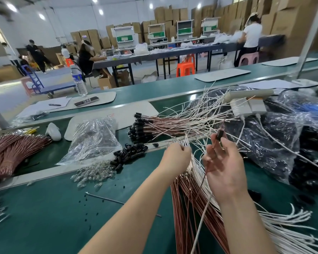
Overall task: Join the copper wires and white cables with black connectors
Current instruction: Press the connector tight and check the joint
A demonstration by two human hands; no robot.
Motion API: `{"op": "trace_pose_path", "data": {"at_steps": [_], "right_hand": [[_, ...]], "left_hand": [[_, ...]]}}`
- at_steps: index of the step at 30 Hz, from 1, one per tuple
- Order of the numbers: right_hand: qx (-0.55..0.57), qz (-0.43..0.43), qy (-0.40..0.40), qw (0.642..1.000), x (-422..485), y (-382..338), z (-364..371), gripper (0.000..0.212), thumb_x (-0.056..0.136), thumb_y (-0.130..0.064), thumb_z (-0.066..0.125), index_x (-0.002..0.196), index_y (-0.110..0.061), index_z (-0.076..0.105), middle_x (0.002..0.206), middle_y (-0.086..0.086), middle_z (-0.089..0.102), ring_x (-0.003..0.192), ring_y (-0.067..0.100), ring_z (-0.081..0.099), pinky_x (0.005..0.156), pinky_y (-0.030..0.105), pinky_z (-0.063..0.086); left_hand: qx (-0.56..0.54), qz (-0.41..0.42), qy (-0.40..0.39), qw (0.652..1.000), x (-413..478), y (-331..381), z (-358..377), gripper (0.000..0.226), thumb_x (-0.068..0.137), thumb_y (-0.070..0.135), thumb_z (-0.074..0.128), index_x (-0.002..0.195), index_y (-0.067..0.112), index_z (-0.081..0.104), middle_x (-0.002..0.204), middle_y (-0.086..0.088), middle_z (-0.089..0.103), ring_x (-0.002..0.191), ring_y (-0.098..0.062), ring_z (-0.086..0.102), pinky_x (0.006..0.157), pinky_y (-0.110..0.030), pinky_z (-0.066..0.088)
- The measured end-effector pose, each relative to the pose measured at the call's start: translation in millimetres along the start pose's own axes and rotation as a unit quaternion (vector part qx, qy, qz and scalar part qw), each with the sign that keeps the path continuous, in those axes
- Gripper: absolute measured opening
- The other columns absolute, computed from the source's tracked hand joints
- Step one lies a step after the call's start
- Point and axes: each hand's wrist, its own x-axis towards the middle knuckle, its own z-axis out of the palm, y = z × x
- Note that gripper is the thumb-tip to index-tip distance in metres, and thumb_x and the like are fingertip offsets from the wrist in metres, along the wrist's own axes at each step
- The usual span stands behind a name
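Note:
My right hand [222, 165] is raised over the green bench and pinches a black connector [219, 134] at its fingertips, with a copper wire [203, 178] and a white cable [200, 230] hanging from it. My left hand [176, 156] grips the upper ends of a loose bundle of white cables [283, 228] and copper wires [184, 217] that fans out below both hands. A heap of loose black connectors [128, 154] lies left of my left hand. Joined wires with black connectors [154, 125] are stacked behind it.
A clear plastic bag [94, 140] and small glass bulbs [92, 176] lie to the left. More copper wires [7, 153] are piled at far left. Bagged black parts [275, 143] and a white power strip [246, 101] fill the right. A loose wire [106, 197] lies in front. People work at tables behind.

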Motion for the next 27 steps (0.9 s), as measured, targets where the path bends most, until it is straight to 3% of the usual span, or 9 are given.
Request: {"op": "trace_pose_path", "data": {"at_steps": [4,9,11,16,19,23,25,27], "right_hand": [[-0.076,-0.017,-0.055,0.995,-2,4,1,0.020,0.099,-0.025,0.059,0.115,-0.017,0.067,0.098,-0.001,0.070,0.070,0.007,0.061,0.052,0.020,0.048],[-0.095,0.049,-0.150,0.983,-10,18,12,0.028,0.095,-0.016,0.061,0.122,-0.011,0.065,0.093,0.004,0.069,0.062,0.010,0.057,0.049,0.021,0.048],[-0.114,0.077,-0.175,0.975,-13,25,15,0.030,0.092,-0.016,0.063,0.122,-0.011,0.066,0.095,0.005,0.070,0.063,0.011,0.056,0.049,0.022,0.049],[-0.178,0.127,-0.213,0.952,-21,45,23,0.025,0.084,-0.018,0.068,0.107,-0.017,0.078,0.099,0.007,0.074,0.072,0.014,0.068,0.053,0.026,0.057],[-0.227,0.140,-0.210,0.941,-23,61,24,0.021,0.090,-0.015,0.066,0.105,-0.022,0.079,0.099,0.007,0.075,0.088,0.016,0.071,0.067,0.033,0.061],[-0.274,0.160,-0.194,0.928,-27,74,20,0.023,0.097,-0.009,0.062,0.102,-0.023,0.080,0.101,0.007,0.075,0.097,0.017,0.071,0.079,0.037,0.061],[-0.298,0.179,-0.201,0.916,-30,78,20,0.023,0.097,-0.009,0.062,0.101,-0.022,0.080,0.102,0.007,0.075,0.099,0.019,0.071,0.085,0.039,0.061],[-0.306,0.194,-0.210,0.908,-32,82,21,0.024,0.097,-0.008,0.061,0.100,-0.022,0.080,0.099,0.007,0.075,0.096,0.018,0.072,0.086,0.039,0.061]], "left_hand": [[-0.123,0.045,0.089,0.987,-5,8,-32,0.030,0.108,0.026,0.039,0.088,0.008,0.051,0.072,0.001,0.069,0.045,-0.011,0.054,0.043,-0.023,0.042],[-0.244,0.029,0.160,0.956,-22,9,-100,0.025,0.107,0.024,0.046,0.087,0.011,0.055,0.063,0.003,0.057,0.038,-0.004,0.041,0.037,-0.018,0.033],[-0.348,0.039,0.197,0.916,-34,1,-129,0.017,0.106,0.023,0.048,0.094,0.012,0.054,0.065,0.004,0.057,0.042,-0.004,0.044,0.039,-0.017,0.037],[-0.611,0.015,0.203,0.765,-69,-56,-168,0.013,0.104,0.023,0.053,0.096,0.015,0.059,0.071,0.005,0.061,0.053,-0.003,0.052,0.050,-0.013,0.046],[-0.668,0.001,0.191,0.719,-87,-104,-163,0.018,0.107,0.022,0.046,0.092,0.017,0.054,0.075,0.006,0.056,0.052,0.000,0.048,0.051,-0.010,0.045],[-0.632,-0.070,0.253,0.729,-102,-147,-149,0.016,0.107,0.019,0.045,0.097,0.015,0.057,0.073,0.002,0.062,0.048,-0.004,0.051,0.046,-0.013,0.047],[-0.574,-0.094,0.284,0.762,-104,-158,-145,0.013,0.107,0.017,0.048,0.105,0.011,0.059,0.069,0.000,0.069,0.048,-0.006,0.055,0.045,-0.016,0.050],[-0.462,-0.112,0.314,0.822,-106,-162,-144,0.018,0.105,0.014,0.049,0.117,0.005,0.059,0.076,-0.002,0.074,0.049,-0.008,0.059,0.046,-0.022,0.054]]}}
